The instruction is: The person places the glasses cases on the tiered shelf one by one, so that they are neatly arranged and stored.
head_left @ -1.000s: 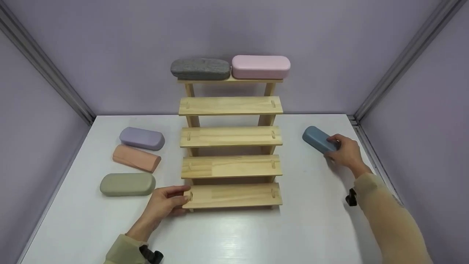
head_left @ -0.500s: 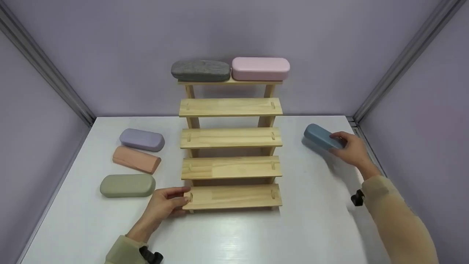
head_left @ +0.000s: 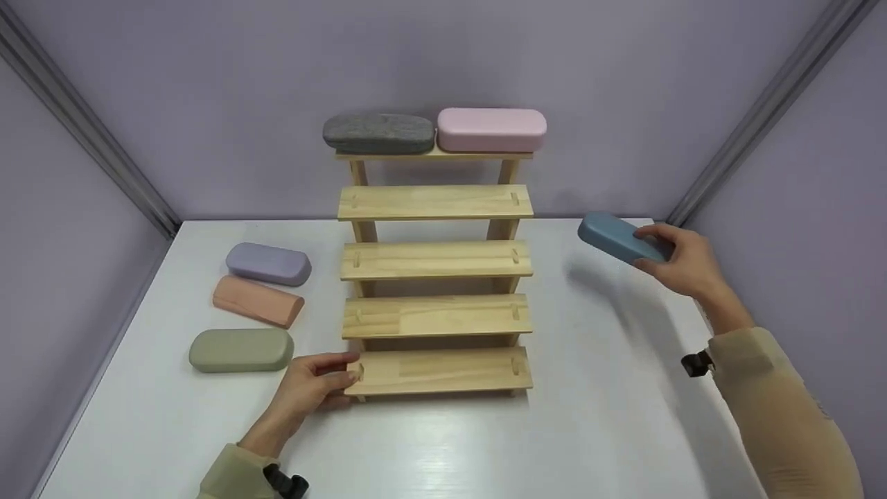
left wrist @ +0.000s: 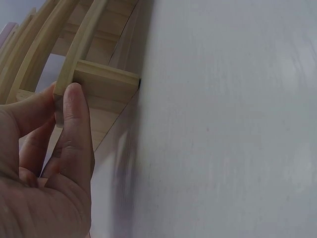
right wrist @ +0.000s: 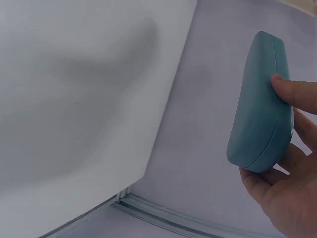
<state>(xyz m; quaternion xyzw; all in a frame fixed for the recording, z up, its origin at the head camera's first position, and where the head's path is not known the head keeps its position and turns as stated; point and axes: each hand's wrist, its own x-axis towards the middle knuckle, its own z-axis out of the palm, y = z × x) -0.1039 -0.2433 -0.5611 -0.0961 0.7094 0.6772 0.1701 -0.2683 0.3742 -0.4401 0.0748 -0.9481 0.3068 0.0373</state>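
A blue glasses case is held up off the table at the right, its shadow falling below it. My right hand grips its near end, thumb on one side and fingers on the other, as the right wrist view also shows. At the lower left of the wooden tiered rack, my left hand pinches the left end of the bottom shelf. The left wrist view shows the thumb and fingers on either face of that shelf end. On the top shelf sit a grey fabric case and a pink case side by side.
Left of the rack, a purple case, an orange case and a green case lie on the white table. Pale walls enclose the back and both sides. The rack's four lower shelves are bare wood.
My right hand has lifted the blue glasses case off the table and carried it up and slightly to the right. The left hand has stayed at the bottom shelf.
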